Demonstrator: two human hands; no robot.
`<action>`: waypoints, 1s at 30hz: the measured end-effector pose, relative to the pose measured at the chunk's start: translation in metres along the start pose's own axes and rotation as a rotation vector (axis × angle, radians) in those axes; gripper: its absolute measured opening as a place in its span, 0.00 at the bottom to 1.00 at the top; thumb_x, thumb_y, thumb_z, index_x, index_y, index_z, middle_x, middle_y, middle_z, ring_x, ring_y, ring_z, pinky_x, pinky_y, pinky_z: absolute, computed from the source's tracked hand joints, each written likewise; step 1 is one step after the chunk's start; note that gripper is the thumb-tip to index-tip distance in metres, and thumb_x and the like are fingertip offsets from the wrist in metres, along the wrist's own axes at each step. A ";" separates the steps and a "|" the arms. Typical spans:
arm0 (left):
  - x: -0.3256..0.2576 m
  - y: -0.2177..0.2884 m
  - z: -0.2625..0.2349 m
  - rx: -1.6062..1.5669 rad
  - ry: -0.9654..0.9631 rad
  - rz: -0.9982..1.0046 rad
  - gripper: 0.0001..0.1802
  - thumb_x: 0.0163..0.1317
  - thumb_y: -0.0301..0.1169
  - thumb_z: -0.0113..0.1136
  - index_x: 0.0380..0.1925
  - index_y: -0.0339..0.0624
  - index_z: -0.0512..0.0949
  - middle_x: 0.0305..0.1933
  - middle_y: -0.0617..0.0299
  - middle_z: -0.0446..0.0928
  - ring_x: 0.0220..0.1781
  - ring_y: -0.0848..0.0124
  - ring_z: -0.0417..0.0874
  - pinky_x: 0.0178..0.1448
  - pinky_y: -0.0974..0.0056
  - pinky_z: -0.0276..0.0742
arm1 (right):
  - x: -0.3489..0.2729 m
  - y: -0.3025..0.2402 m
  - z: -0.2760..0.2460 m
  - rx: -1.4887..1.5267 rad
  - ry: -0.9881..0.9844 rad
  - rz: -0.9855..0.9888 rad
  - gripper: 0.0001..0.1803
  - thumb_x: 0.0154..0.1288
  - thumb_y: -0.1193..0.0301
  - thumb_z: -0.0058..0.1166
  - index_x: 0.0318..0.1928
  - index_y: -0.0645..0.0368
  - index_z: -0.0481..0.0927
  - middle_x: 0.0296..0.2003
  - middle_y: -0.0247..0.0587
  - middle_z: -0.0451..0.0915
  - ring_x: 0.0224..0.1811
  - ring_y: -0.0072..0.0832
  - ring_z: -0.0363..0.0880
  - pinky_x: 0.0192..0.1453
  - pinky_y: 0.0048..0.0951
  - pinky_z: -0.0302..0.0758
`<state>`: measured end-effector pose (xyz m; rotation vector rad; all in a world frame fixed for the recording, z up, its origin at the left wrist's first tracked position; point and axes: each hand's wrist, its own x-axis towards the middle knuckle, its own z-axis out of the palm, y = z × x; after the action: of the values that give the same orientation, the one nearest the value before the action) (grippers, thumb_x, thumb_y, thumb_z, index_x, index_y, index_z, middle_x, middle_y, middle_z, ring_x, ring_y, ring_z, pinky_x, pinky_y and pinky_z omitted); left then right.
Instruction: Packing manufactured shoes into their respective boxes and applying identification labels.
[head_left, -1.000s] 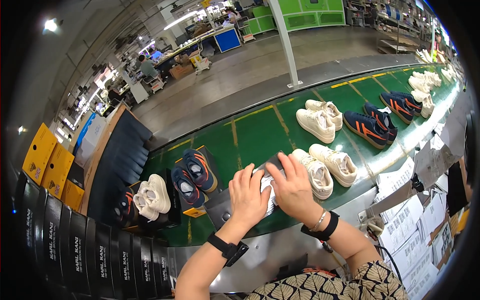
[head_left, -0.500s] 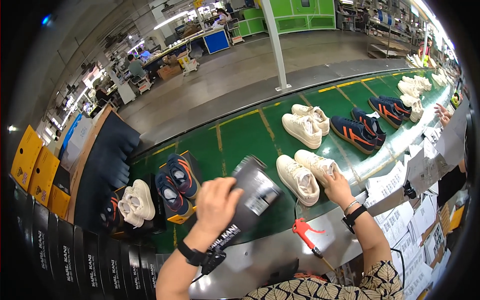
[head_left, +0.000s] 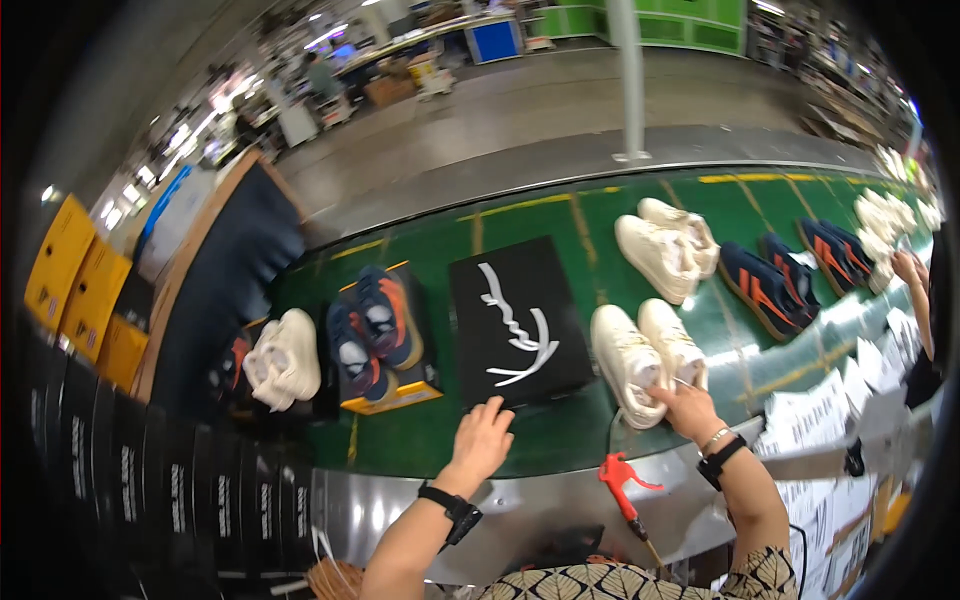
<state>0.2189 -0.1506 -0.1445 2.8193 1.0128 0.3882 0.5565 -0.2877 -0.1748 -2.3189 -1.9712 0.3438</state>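
Observation:
A black shoebox (head_left: 520, 322) with a white script mark on its lid lies flat on the green conveyor belt (head_left: 540, 440). My left hand (head_left: 482, 442) is at its near edge, fingers loosely stretched toward the lid and holding nothing. To the right stands a pair of cream sneakers (head_left: 632, 365), toes pointing away from me. My right hand (head_left: 690, 408) pinches them at the heels, its fingertips partly hidden in the shoe openings. Left of the box, navy and orange sneakers (head_left: 372, 330) sit on a yellow-edged box (head_left: 415, 393); cream sneakers (head_left: 285, 360) lie farther left.
More cream sneakers (head_left: 667, 250) and navy sneakers (head_left: 765, 285) stand along the belt. A red air gun (head_left: 625, 490) lies by the metal edge. Black shoeboxes (head_left: 130, 470) line the lower left, yellow boxes (head_left: 90, 285) behind them. Another person's hand (head_left: 908, 268) is far right, beyond printed sheets (head_left: 820, 415).
The tilted black box in my left hand now lies flat on the belt, and that hand has drawn back to its near edge. My right hand remains at the cream sneakers. The view has shifted.

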 end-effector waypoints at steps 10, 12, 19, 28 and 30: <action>-0.073 -0.039 -0.026 -0.220 -0.035 -0.613 0.19 0.51 0.36 0.60 0.42 0.40 0.77 0.58 0.48 0.67 0.59 0.52 0.67 0.62 0.56 0.64 | 0.045 -0.005 -0.066 0.454 0.276 0.051 0.15 0.45 0.69 0.58 0.38 0.52 0.80 0.24 0.43 0.79 0.26 0.38 0.78 0.30 0.34 0.73; -0.101 -0.051 -0.039 -0.191 0.028 -0.666 0.18 0.51 0.36 0.60 0.42 0.41 0.77 0.57 0.47 0.67 0.59 0.52 0.67 0.62 0.56 0.64 | 0.049 -0.038 -0.088 0.741 0.317 0.018 0.16 0.45 0.73 0.59 0.39 0.59 0.79 0.24 0.43 0.79 0.23 0.27 0.76 0.30 0.26 0.71; -0.119 -0.085 -0.136 -0.182 0.460 -0.475 0.15 0.53 0.34 0.61 0.40 0.41 0.75 0.53 0.50 0.70 0.59 0.52 0.67 0.60 0.57 0.65 | 0.069 -0.107 -0.072 0.402 0.562 -0.189 0.11 0.48 0.76 0.51 0.35 0.55 0.75 0.29 0.51 0.76 0.33 0.49 0.74 0.37 0.42 0.68; -0.248 -0.086 -0.505 1.293 1.078 -0.422 0.23 0.41 0.32 0.64 0.41 0.41 0.71 0.51 0.48 0.67 0.57 0.46 0.64 0.60 0.47 0.57 | 0.213 -0.218 0.028 0.097 0.484 -0.482 0.14 0.47 0.76 0.48 0.38 0.54 0.75 0.29 0.51 0.78 0.33 0.48 0.76 0.39 0.45 0.70; -0.283 -0.076 -0.558 1.481 1.129 -0.655 0.36 0.41 0.38 0.66 0.53 0.45 0.64 0.61 0.49 0.59 0.65 0.45 0.55 0.61 0.41 0.52 | 0.223 -0.248 0.026 0.116 0.482 -0.495 0.15 0.47 0.76 0.48 0.39 0.54 0.75 0.29 0.51 0.78 0.34 0.48 0.76 0.40 0.45 0.69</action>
<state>-0.1934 -0.2587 0.3194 2.4859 3.4508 1.8079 0.3447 -0.0293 -0.1764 -1.5690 -2.0920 -0.1253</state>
